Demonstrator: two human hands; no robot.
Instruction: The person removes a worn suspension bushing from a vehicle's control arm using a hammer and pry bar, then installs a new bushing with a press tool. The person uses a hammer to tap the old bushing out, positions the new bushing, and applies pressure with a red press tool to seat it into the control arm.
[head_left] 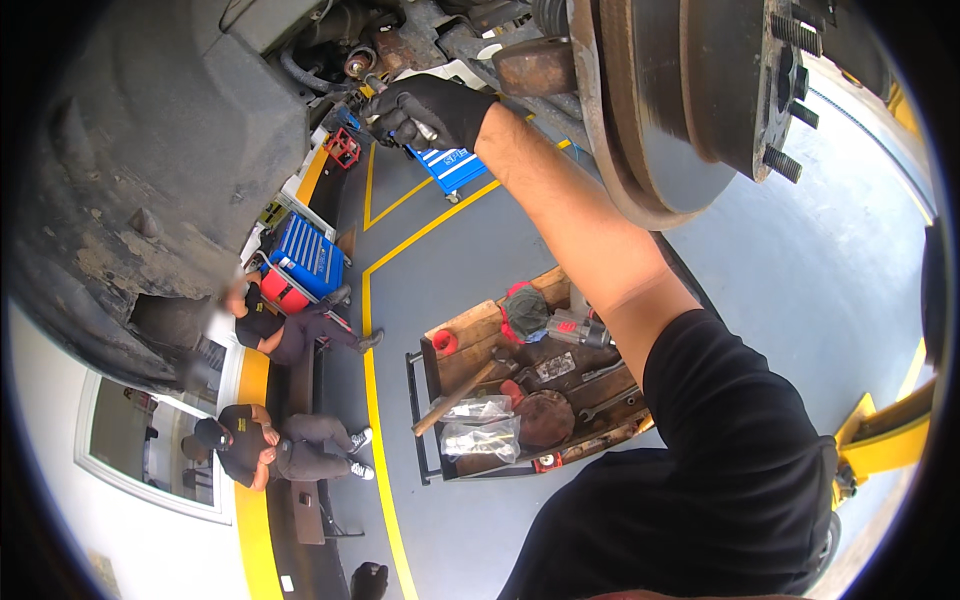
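Note:
My right hand, in a black glove, reaches up under the raised vehicle with its fingers wrapped round a slim chrome hand tool. The tool's shape is partly hidden by the glove, and its far end points toward a rusty joint among the suspension parts. Right of the hand hangs a brake disc with threaded wheel studs sticking out of its hub. At the bottom edge my left hand, also gloved in black, shows only in part, apart from the vehicle; its fingers are hard to make out.
Below my right arm stands a tool cart holding a hammer, wrenches, a power tool and plastic bags. A dark wheel-arch liner fills the upper left. Two people sit by the wall. A yellow lift arm stands right.

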